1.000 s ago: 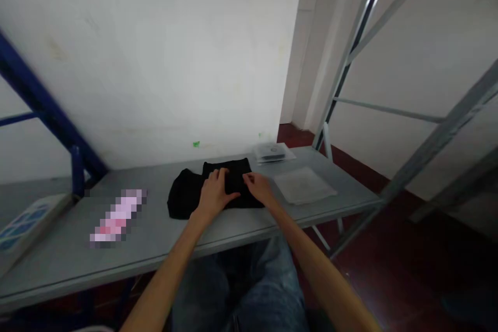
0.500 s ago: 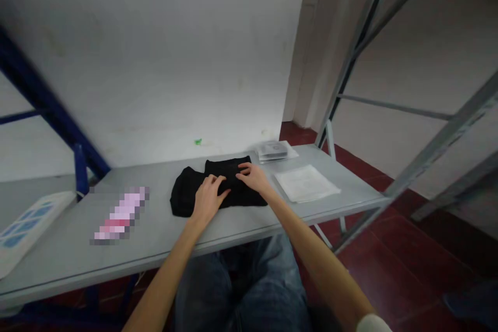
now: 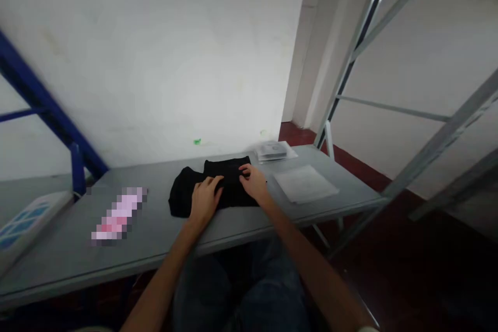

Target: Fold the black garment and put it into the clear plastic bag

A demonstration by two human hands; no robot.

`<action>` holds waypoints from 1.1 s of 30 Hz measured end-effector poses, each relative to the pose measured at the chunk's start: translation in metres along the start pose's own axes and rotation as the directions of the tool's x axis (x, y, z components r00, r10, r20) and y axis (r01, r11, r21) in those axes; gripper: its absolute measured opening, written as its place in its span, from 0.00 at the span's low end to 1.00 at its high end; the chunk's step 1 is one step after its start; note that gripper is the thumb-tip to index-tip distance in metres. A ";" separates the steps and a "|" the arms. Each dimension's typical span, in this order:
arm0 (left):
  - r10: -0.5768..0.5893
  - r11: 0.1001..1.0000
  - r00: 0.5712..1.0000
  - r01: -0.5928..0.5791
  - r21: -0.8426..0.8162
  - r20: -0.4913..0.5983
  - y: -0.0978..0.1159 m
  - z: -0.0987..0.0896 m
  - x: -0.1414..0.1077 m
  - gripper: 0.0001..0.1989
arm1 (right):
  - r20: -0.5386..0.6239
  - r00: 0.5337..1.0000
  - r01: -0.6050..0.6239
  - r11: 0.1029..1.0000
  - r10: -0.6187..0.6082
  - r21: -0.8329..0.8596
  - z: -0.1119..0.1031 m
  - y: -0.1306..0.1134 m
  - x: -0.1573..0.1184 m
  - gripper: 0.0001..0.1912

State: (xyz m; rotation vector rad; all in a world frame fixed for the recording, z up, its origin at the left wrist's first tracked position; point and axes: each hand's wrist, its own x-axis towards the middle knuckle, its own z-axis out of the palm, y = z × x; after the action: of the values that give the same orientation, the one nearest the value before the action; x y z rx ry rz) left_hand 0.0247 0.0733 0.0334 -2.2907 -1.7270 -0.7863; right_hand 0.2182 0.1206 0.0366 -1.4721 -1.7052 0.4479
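Note:
A black folded cloth garment (image 3: 236,196) lies on the grey table in front of me; its exact kind I cannot make out. My left hand (image 3: 204,199) rests on its left-middle part, fingers stretched out over the fabric and the thumb apart from them. On the right part of the fabric, my right hand (image 3: 253,182) touches down with fingers lightly bent and thumb apart. Neither hand clearly grips a fold. The garment's left end bulges out beyond my left hand, and a straight-edged folded part shows behind my fingers.
Right of the garment lies a flat white translucent packet (image 3: 305,184). Behind it sits a stack of clear-bagged items (image 3: 272,151). To the left are a pixelated pink object (image 3: 119,215) and a white power strip (image 3: 33,220). A wall (image 3: 175,62) rises behind the table (image 3: 155,238).
My left hand has shifted slightly left, its thumb drawn closer to the fingers. My right hand has barely moved, and the garment lies much the same. The lighting has changed.

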 end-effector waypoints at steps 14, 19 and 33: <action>0.111 0.994 0.993 -0.111 0.010 -0.025 -0.017 0.009 -0.021 0.21 | -0.063 0.992 0.096 0.976 -0.110 -0.198 -0.032 -0.004 -0.045 0.12; 0.100 0.995 0.994 -0.099 0.025 -0.049 -0.013 0.009 -0.023 0.20 | -0.063 0.997 -0.072 0.916 0.051 -0.395 -0.106 0.041 -0.064 0.16; 0.043 0.999 0.998 -0.044 -0.005 -0.040 -0.016 0.008 -0.030 0.21 | 0.230 0.968 0.041 0.841 0.101 -0.540 -0.174 0.115 -0.075 0.19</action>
State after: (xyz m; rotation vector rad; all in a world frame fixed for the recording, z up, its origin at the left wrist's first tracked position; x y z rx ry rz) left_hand 0.0069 0.0562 0.0084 -2.2919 -1.6544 -0.8245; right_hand 0.4240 0.0378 0.0325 -1.9096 -2.1305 0.1682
